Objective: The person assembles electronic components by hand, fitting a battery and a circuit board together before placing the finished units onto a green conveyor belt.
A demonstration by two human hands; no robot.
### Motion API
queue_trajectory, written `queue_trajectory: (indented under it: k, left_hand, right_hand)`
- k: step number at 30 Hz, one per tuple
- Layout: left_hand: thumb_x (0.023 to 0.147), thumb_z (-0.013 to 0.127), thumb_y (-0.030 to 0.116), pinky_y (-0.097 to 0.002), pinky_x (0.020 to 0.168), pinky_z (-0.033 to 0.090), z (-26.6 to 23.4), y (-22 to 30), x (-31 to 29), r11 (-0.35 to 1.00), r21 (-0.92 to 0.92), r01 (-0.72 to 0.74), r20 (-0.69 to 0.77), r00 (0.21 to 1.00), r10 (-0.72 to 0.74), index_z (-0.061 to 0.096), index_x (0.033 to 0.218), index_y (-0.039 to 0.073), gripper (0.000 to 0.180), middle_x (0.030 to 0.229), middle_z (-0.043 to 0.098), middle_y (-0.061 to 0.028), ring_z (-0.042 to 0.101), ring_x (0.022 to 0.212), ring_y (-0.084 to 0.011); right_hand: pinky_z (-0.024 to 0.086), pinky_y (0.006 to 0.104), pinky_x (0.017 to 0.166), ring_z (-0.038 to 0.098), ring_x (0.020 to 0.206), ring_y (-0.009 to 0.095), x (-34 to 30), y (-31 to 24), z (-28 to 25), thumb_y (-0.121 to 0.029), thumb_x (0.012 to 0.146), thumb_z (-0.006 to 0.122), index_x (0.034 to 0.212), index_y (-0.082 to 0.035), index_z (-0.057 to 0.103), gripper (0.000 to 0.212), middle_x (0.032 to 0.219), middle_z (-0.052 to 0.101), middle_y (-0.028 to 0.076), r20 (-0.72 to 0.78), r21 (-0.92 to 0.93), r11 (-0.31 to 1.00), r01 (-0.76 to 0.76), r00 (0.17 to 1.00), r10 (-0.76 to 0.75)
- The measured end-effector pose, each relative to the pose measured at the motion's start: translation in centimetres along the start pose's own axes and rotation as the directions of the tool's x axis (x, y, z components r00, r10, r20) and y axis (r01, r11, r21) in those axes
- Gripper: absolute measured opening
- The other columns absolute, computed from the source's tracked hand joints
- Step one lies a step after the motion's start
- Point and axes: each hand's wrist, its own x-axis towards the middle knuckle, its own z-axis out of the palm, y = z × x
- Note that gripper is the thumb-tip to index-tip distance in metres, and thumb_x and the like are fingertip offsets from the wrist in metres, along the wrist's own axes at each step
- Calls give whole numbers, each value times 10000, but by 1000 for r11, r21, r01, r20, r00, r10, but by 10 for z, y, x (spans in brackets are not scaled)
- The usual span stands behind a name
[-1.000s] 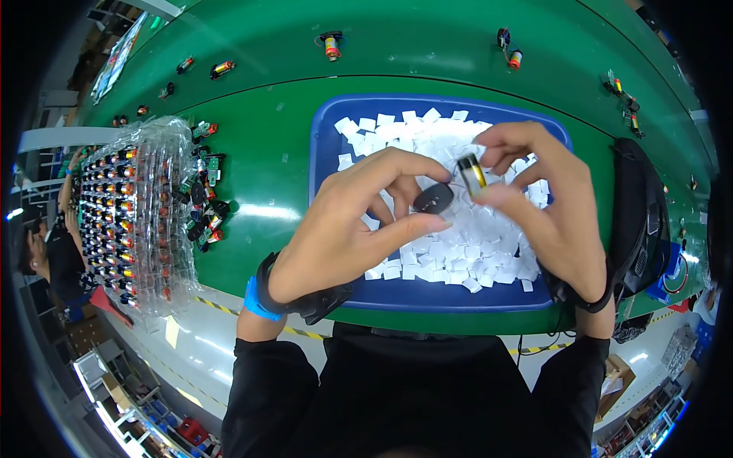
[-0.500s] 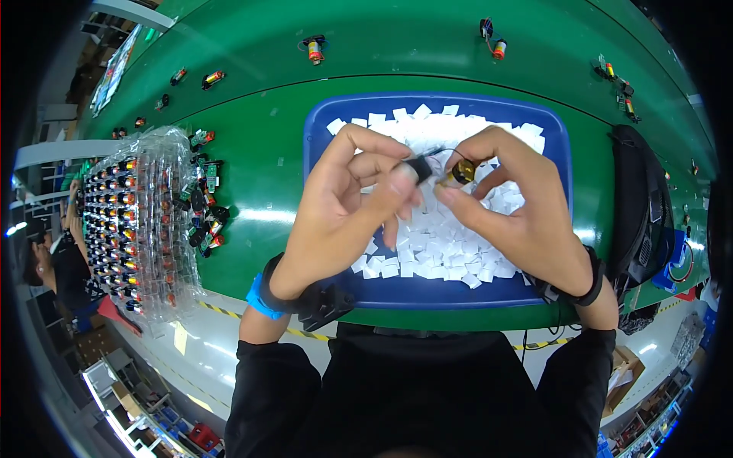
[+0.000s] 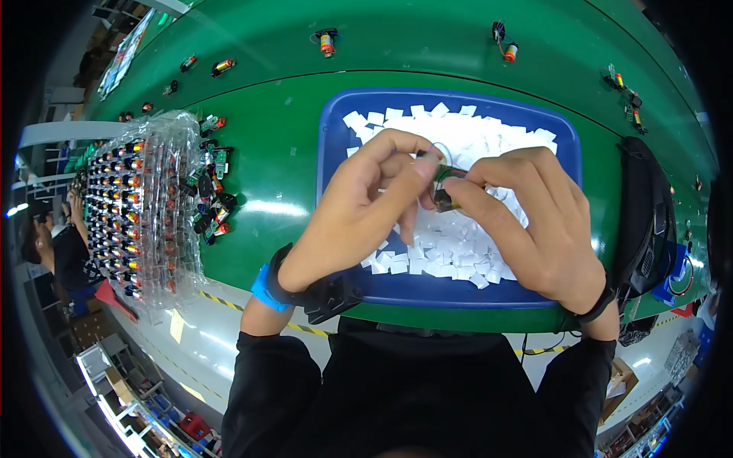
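Over a blue tray (image 3: 331, 145) of small white square pieces (image 3: 466, 256), both hands are together on a small wired electronic assembly (image 3: 446, 197). My left hand (image 3: 374, 198) pinches its upper left part, where thin wires loop up between the fingers. From the other side my right hand (image 3: 534, 221) closes its thumb and fingertips on a dark part with a bit of yellow. Fingers cover much of the assembly, so its full shape is hidden.
Clear plastic trays (image 3: 164, 206) holding rows of similar assemblies are stacked at the left. Beside them lies a pile of loose assemblies (image 3: 214, 183). More sit on the green table's far strip, among them one assembly (image 3: 327, 43). A black bag (image 3: 643, 214) stands at the right.
My right hand has turned and moved closer to the left one, its fingers now more bunched. The black piece and amber cylindrical part seen before are now mostly covered; the view has shifted slightly.
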Motion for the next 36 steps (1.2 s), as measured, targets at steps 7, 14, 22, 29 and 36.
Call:
queue_trajectory:
  k: [7, 14, 22, 29, 36]
  left_hand:
    - [973, 594, 87, -237, 568, 520, 0, -9, -4, 990, 96, -102, 15, 995, 101, 537, 1220, -35, 281, 958, 643, -96, 630, 683, -88]
    - [948, 595, 7, -265, 613, 554, 1, 0, -7, 995, 83, -46, 104, 994, 38, 532, 1238, -45, 301, 987, 667, -120, 657, 698, -138]
    - [925, 656, 1, -267, 660, 603, 8, -10, -3, 960, -21, -280, -17, 960, 280, 541, 1222, -69, 326, 1096, 661, -172, 689, 815, -167]
    - [908, 649, -57, -311, 759, 629, 13, -13, -2, 897, -18, -441, -94, 894, 438, 526, 1220, -93, 337, 1149, 649, -226, 707, 962, -264]
    - [854, 728, -37, -277, 752, 612, 16, -16, -2, 734, 398, -551, -50, 785, 617, 604, 1195, -72, 365, 1144, 688, -203, 719, 929, -209]
  right_hand:
    - [490, 306, 599, 574, 767, 227, 2, -6, -2, -76, 635, 697, 1040, -44, 705, 406, 937, 627, 62, 44, -149, 988, 28, 999, -22]
    - [488, 305, 604, 572, 778, 224, 2, -5, -3, -73, 624, 678, 1055, -32, 705, 434, 945, 627, 61, 63, -194, 981, -4, 998, 17]
    - [515, 302, 637, 610, 776, 207, 3, -2, -24, -50, 716, 809, 1014, 5, 665, 336, 947, 651, 114, -81, 28, 990, -135, 987, 137]
    - [515, 242, 610, 663, 720, 122, -2, -4, -10, -34, 800, 791, 1015, 22, 647, 265, 840, 678, 87, 113, 681, 542, -492, 803, 585]
    - [488, 214, 538, 668, 671, 103, -4, -4, -7, -42, 853, 748, 978, 46, 674, 170, 811, 693, 91, 185, 698, 521, -492, 827, 531]
